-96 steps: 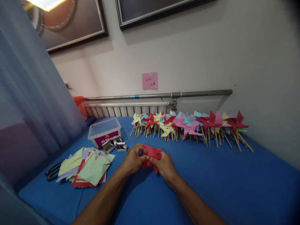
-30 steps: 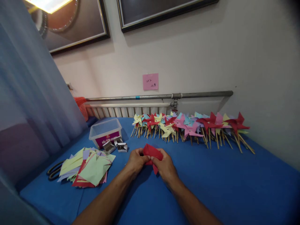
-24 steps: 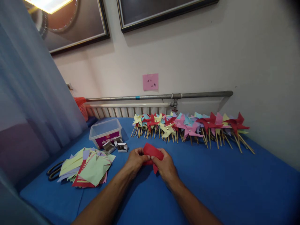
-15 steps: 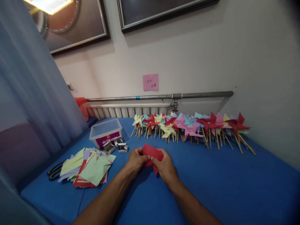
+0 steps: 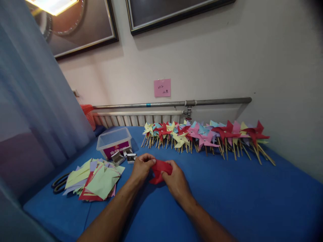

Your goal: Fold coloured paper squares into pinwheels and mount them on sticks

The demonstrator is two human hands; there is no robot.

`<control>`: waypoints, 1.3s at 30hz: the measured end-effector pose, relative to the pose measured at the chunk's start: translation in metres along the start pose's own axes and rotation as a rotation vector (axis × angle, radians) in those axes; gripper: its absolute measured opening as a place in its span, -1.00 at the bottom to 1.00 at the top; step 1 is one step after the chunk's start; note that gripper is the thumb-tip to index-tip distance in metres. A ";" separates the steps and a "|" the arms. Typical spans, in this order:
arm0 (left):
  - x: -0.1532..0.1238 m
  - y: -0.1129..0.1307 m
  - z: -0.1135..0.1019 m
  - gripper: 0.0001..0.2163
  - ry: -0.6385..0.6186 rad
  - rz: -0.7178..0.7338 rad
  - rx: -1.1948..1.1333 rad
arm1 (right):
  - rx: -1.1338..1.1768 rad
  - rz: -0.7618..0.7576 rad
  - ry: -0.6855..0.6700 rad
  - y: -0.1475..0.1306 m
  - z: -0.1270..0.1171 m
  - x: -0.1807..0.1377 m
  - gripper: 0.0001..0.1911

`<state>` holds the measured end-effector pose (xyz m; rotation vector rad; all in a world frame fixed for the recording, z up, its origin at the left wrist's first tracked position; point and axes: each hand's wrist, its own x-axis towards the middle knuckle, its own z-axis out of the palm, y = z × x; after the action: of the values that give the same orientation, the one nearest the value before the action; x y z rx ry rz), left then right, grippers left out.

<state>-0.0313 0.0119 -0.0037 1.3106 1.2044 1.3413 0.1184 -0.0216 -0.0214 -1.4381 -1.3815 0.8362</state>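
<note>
A piece of red paper [image 5: 160, 169], partly folded with a loose corner at its lower left, is held between my two hands just above the blue surface. My left hand [image 5: 142, 166] pinches its upper left edge between thumb and fingers. On the other side, my right hand [image 5: 175, 175] grips it with the thumb on the near face and the fingers behind, mostly hidden. Left of my hands lies a loose pile of cut coloured paper sheets [image 5: 101, 185]. Close to my left hand stands a small open box of dark little pieces [image 5: 131, 158].
Several finished paper pinwheels [image 5: 180, 140] on sticks lie in a row along the back. A clear plastic tub [image 5: 113, 143] stands behind small boxes. Scissors [image 5: 59, 184] with dark handles poke from under the paper pile. A curtain [image 5: 42, 84] hangs at left; pipes [image 5: 217, 102] run along the wall.
The red paper has been turned and its loose corner now points lower left instead of down right. My left hand has shifted slightly left and up to the paper's edge.
</note>
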 end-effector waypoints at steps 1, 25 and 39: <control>0.001 0.000 -0.002 -0.91 0.001 0.089 0.091 | -0.016 0.003 -0.005 -0.002 0.000 -0.001 -0.72; -0.022 -0.008 0.008 -0.86 -0.026 0.789 0.650 | 0.413 0.081 0.212 0.006 0.009 0.003 -0.77; -0.021 -0.005 0.006 -0.83 -0.063 0.690 0.629 | 0.690 0.089 0.197 0.017 0.014 0.007 -0.69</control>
<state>-0.0239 -0.0079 -0.0118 2.3566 1.2273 1.4025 0.1116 -0.0113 -0.0407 -1.0057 -0.7667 1.0635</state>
